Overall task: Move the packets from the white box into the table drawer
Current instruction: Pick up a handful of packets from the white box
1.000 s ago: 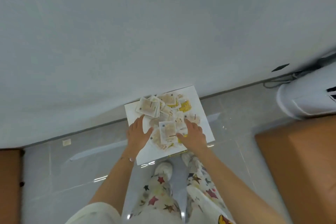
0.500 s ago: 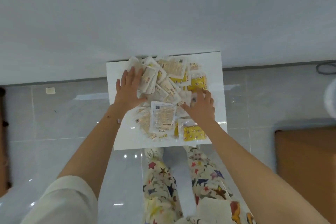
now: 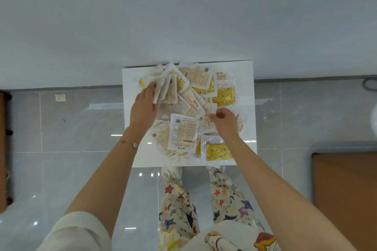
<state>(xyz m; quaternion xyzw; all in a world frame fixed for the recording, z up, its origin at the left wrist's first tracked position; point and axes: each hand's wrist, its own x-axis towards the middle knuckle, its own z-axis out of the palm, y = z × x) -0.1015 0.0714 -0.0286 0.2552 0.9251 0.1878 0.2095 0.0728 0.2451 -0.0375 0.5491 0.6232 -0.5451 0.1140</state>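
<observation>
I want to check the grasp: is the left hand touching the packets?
Touching. The head view shows the left hand, its fingers curled round a bunch of packets at the far left of the box.

A single wide-angle view, worn on the head, looks steeply down from close above. The white box (image 3: 247, 79) lies at frame centre. A wall (image 3: 183, 16) fills the upper half and floor (image 3: 61, 128) the lower, with both forearms entering from the bottom.
</observation>
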